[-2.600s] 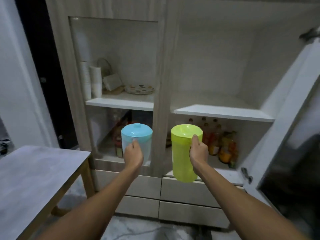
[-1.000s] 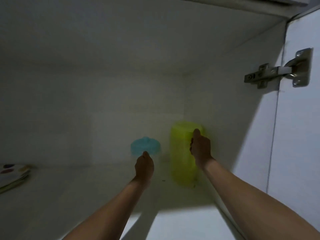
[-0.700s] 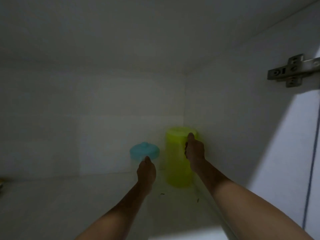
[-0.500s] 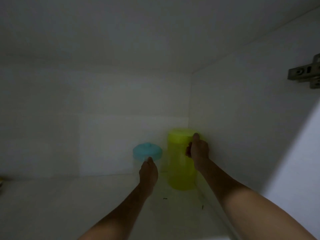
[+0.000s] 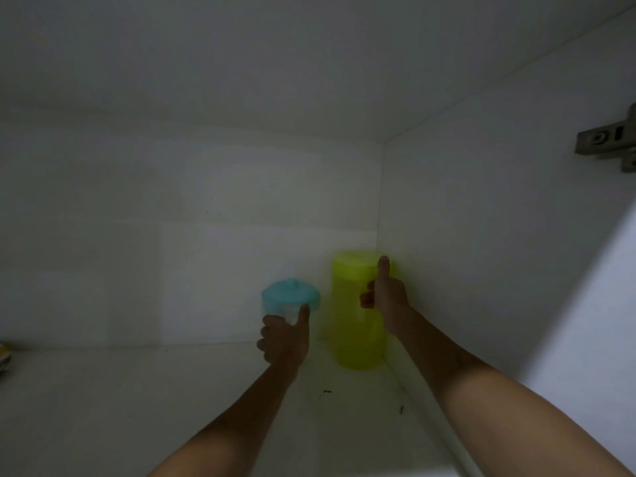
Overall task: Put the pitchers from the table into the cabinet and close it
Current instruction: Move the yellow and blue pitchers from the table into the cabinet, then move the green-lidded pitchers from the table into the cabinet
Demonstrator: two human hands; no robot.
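I look into a dim white cabinet compartment. A tall lime-green pitcher [image 5: 354, 325] stands upright on the shelf [image 5: 137, 401] in the back right corner. My right hand [image 5: 385, 294] is wrapped around its handle side, thumb up near the lid. To its left stands a shorter clear pitcher with a blue lid [image 5: 290, 294], close to the back wall. My left hand [image 5: 284, 339] grips it from the front, thumb raised, and hides its lower body.
The cabinet's right side wall [image 5: 481, 253] runs close beside the green pitcher. A metal door hinge [image 5: 609, 142] sits at the upper right edge. Part of a patterned plate [image 5: 4, 356] shows at the far left. Small dark specks lie on the shelf.
From in front of the cabinet, both pitchers went into the upper right compartment and now stand in its back right corner. Both hands still hold them; the view has shifted slightly.
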